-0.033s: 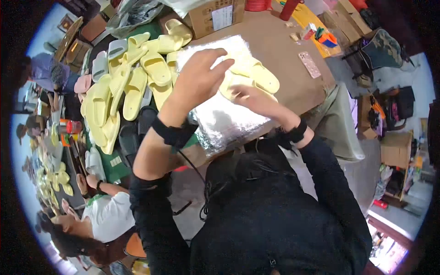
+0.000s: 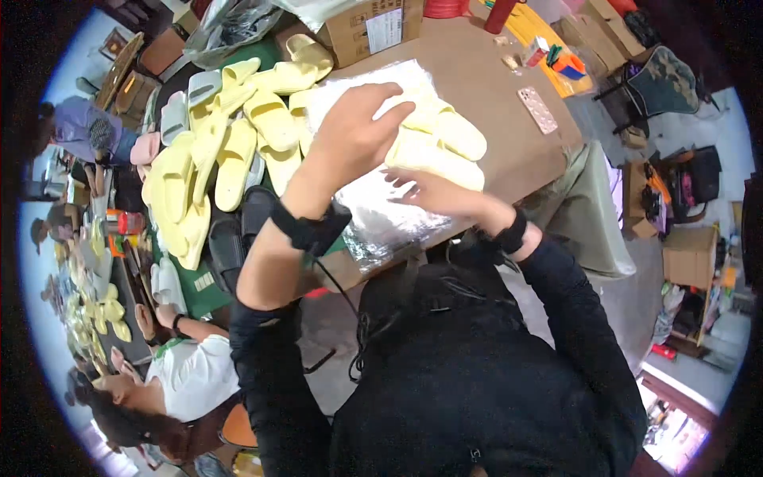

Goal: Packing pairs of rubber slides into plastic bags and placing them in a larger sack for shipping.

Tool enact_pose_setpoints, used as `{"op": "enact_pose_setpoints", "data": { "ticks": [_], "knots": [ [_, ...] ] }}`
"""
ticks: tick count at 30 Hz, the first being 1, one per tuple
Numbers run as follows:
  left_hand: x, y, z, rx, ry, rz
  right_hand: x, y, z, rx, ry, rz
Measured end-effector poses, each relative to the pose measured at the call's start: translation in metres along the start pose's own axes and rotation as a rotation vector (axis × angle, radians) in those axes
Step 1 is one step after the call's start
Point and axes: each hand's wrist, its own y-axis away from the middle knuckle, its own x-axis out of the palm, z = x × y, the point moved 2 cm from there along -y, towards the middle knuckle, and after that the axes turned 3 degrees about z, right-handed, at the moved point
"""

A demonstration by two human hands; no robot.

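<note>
A pair of pale yellow slippers [image 2: 445, 139] lies on a stack of clear plastic bags [image 2: 373, 207] on the brown table [image 2: 493, 71]. My left hand [image 2: 350, 135] reaches over the plastic, and its fingers close on the near end of the slippers. My right hand [image 2: 433, 191] is just below the slippers, fingers spread, touching the plastic and the lower slipper's edge. Both wrists wear black bands.
A heap of yellow slippers [image 2: 230, 151] and some grey ones fill the table's left. Black slippers [image 2: 230, 246] lie near its front edge. A cardboard box [image 2: 366, 28] and a phone [image 2: 538, 110] are farther back. Another person [image 2: 191, 374] sits at lower left.
</note>
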Motion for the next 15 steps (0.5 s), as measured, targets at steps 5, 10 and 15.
{"op": "enact_pose_setpoints", "data": {
  "ticks": [5,10,15],
  "knots": [
    [-0.015,-0.027,0.01,-0.01,-0.02,0.002,0.073,-0.032,0.061,0.017,-0.47,0.259],
    [-0.068,-0.013,0.046,-0.308,-0.1,-0.2,0.113,-0.033,0.087,-0.098,-0.788,0.497],
    [-0.135,0.005,0.065,-0.459,-0.373,-0.346,0.149,-0.035,0.112,-0.41,0.135,0.451]
  ]
}}
